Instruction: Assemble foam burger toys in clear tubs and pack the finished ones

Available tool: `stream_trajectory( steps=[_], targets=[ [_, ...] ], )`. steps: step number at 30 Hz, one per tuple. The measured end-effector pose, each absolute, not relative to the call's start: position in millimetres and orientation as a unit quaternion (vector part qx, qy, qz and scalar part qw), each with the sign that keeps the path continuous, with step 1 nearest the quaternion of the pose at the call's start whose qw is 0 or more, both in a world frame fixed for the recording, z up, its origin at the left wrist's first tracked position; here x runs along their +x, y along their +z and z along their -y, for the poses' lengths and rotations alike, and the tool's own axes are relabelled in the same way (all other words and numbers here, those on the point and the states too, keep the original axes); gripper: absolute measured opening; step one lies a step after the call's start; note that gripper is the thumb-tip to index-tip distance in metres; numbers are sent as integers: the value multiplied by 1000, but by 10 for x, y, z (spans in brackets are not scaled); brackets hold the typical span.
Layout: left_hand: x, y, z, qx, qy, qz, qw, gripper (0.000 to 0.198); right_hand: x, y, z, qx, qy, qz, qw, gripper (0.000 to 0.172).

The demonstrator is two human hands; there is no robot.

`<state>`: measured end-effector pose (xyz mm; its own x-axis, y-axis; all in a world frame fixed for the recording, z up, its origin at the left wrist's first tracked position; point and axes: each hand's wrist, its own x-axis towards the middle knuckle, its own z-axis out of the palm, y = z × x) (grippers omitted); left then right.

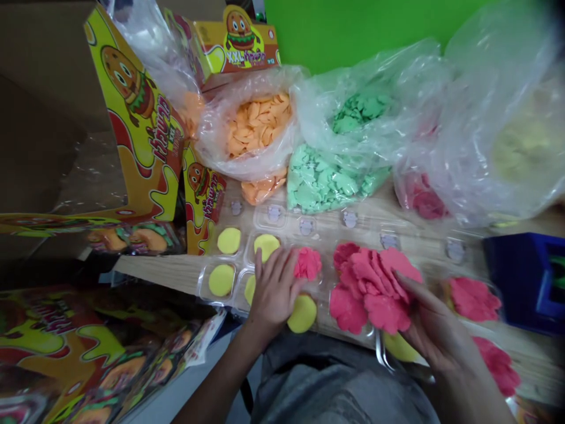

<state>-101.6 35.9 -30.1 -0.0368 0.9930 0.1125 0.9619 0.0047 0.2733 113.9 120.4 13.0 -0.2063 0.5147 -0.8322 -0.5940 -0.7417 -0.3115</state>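
Note:
My right hand [436, 324] is closed on a stack of pink flower-shaped sheets [375, 277], thumb on top, with more pink pieces under and beside it. My left hand [274, 288] lies palm down with its fingers stretched out over the clear plastic trays. Its fingertips are beside a crumpled pink flower-shaped piece [308, 263]; I cannot tell if they touch it. Round yellow discs [221, 280] sit in the tray compartments around that hand, one yellow disc [302, 314] just below it. Further pink flower pieces [474, 299] rest on trays at the right.
Along the back stand open plastic bags of orange pieces [260, 123], green pieces [322, 176] and pale yellow pieces [523, 147]. Printed burger cartons [141, 112] rise at the left, with packed burger sweets [128, 377] below. A dark blue bin [521, 277] stands at the right.

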Motion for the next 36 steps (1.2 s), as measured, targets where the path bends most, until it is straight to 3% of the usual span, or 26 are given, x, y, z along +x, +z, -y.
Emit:
stream_trajectory(
  steps=[4, 14, 18, 23, 27, 30, 33, 36],
  targets=[
    [-1107, -225, -233, 625, 216, -750, 11, 39, 1153, 125, -1212, -529, 765, -44, 364, 25],
    [-819, -398, -399, 676, 101, -726, 77, 53, 1122, 122, -1163, -523, 773, -39, 357, 23],
    [-828, -304, -404, 690, 181, -696, 78, 44, 1079, 139, -1129, -496, 795, 3, 349, 21],
    [-779, 10, -389, 598, 380, -659, 254, 33, 1000, 160, -1043, -441, 835, 53, 325, 17],
    [-705, 231, -519, 565, 373, -657, 331, 35, 913, 158, -952, -388, 865, 83, 308, 30],
    [-621, 309, -618, 590, 337, -653, 334, 40, 840, 162, -917, -356, 875, 111, 309, 44],
    [-569, 329, -635, 579, 376, -649, 319, 17, 787, 188, -930, -342, 886, 104, 296, 48],
    [-684, 265, -594, 469, 463, -693, 292, 12, 781, 209, -965, -334, 906, 78, 249, 49]
  ],
)
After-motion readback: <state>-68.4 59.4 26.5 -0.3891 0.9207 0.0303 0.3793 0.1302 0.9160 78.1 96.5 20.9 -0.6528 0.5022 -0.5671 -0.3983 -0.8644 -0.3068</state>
